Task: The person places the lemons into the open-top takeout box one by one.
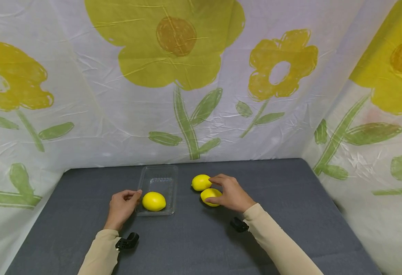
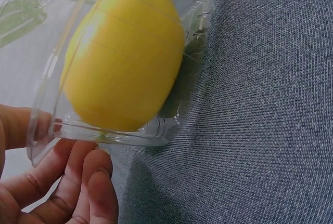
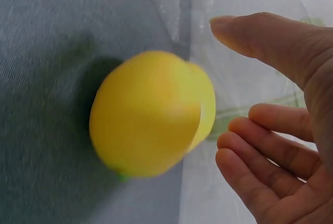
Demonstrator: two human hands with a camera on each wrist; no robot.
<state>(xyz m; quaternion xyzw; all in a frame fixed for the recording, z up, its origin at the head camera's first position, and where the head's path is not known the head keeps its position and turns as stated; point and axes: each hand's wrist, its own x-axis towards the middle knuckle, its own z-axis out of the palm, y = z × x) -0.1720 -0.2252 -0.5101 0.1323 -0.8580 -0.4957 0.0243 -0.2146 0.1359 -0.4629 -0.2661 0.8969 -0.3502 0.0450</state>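
In the head view, the left hand (image 1: 121,207) is low and left of the middle. Its thumb and finger pinch the left edge of a clear plastic tray (image 1: 160,178). One yellow lemon (image 1: 154,201) sits in the near part of this tray.

The right hand (image 1: 234,195) is low and right of the middle. Its thumb and fingers are wide apart, with no lemon in them. It is just beside the near loose lemon (image 1: 207,194). In the right wrist view, a gap shows between them. The far loose lemon (image 1: 200,183) lies just behind, a bit up and left. Both are on the dark gray cloth (image 1: 187,240).
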